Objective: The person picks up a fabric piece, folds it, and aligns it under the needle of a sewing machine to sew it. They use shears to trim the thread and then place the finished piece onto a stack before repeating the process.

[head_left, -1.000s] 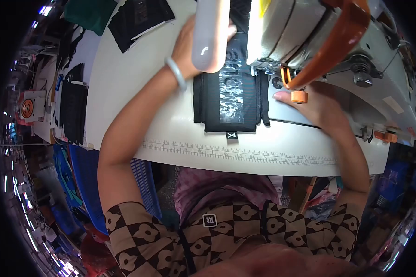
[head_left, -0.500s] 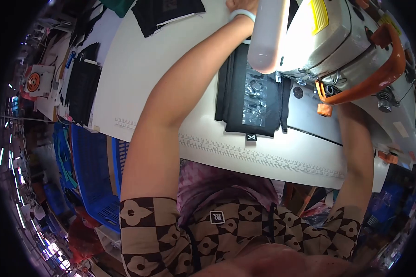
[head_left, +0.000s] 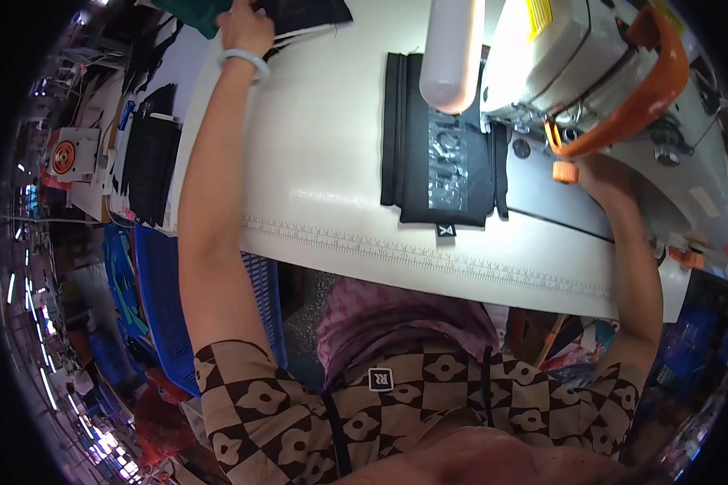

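Note:
At the upper left of the table, my left hand [head_left: 247, 31] touches the edge of a dark cloth piece [head_left: 311, 14]; how its fingers hold is hard to make out. Beside it lies a green cloth [head_left: 192, 11]. A black fabric piece with a clear plastic strip [head_left: 447, 166] and a small tag [head_left: 446, 230] lies flat beside the sewing machine [head_left: 562, 56], its right side close to the needle area. My right hand [head_left: 603, 174] is behind the orange guard, under the machine arm, its fingers hidden.
A printed ruler [head_left: 412, 255] runs along the white table's [head_left: 323, 145] front edge. Stacked black cloth [head_left: 151, 166] lies at the left. Below the table is a blue basket [head_left: 166, 299]. An orange handle-shaped guard [head_left: 663, 89] juts from the machine.
My left hand has moved from behind the lamp at the machine leftward to the dark cloth. The black fabric piece stays beside the machine. The view has shifted slightly.

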Available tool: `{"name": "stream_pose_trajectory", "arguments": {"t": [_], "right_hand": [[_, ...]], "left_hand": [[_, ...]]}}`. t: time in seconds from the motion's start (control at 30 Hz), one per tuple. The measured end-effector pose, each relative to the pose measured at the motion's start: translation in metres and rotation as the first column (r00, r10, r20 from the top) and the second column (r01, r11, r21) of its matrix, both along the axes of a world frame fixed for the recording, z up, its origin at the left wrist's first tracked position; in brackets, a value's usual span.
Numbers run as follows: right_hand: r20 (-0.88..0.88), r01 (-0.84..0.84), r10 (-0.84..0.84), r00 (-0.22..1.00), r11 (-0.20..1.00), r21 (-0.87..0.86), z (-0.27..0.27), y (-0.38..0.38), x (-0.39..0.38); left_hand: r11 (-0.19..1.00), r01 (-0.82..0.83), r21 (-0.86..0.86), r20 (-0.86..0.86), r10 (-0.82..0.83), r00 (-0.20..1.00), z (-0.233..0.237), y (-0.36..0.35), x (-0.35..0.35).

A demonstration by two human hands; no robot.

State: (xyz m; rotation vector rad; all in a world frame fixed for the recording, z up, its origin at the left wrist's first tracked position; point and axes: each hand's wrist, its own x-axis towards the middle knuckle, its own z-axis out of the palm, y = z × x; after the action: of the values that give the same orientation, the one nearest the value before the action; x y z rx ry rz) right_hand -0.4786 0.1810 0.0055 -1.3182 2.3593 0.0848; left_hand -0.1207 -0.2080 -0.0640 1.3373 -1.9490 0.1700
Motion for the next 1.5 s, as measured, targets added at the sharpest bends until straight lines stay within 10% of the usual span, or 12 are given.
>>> {"name": "stream_pose_trajectory", "arguments": {"t": [0.1, 0.13, 0.23, 0.3, 0.77, 1.33, 1.5], "right_hand": [[-0.118, -0.067, 0.077, 0.99, 0.994, 0.083, 0.002, 0.011, 0.013], [-0.143, -0.082, 0.097, 0.985, 0.991, 0.105, -0.004, 0.018, 0.013], [-0.102, -0.405, 0.458, 0.883, 0.635, -0.657, -0.048, 0.048, 0.02], [-0.045, -0.424, 0.593, 0.804, 0.518, -0.743, -0.046, 0.048, 0.037], [-0.275, -0.674, 0.776, 0.568, 0.248, -0.696, -0.042, 0.06, 0.048], [-0.284, -0.639, 0.645, 0.71, 0.419, -0.645, -0.062, 0.022, 0.025], [-0.061, -0.508, 0.536, 0.842, 0.749, -0.425, -0.057, 0.02, 0.028]], "left_hand": [[0.996, -0.072, -0.056, 0.095, 0.077, 0.993, 0.044, 0.108, -0.034], [0.953, 0.299, -0.053, 0.139, -0.289, 0.947, 0.037, 0.109, -0.035], [0.496, 0.843, 0.208, -0.2, -0.822, 0.533, 0.037, 0.223, -0.077], [0.309, 0.924, 0.227, 0.022, -0.95, 0.312, 0.043, 0.279, -0.082], [0.216, 0.923, 0.319, -0.107, -0.959, 0.262, 0.018, 0.322, -0.069], [0.266, 0.926, 0.268, -0.04, -0.957, 0.287, 0.021, 0.253, -0.101], [0.279, 0.933, 0.227, -0.068, -0.951, 0.301, 0.021, 0.237, -0.111]]}}
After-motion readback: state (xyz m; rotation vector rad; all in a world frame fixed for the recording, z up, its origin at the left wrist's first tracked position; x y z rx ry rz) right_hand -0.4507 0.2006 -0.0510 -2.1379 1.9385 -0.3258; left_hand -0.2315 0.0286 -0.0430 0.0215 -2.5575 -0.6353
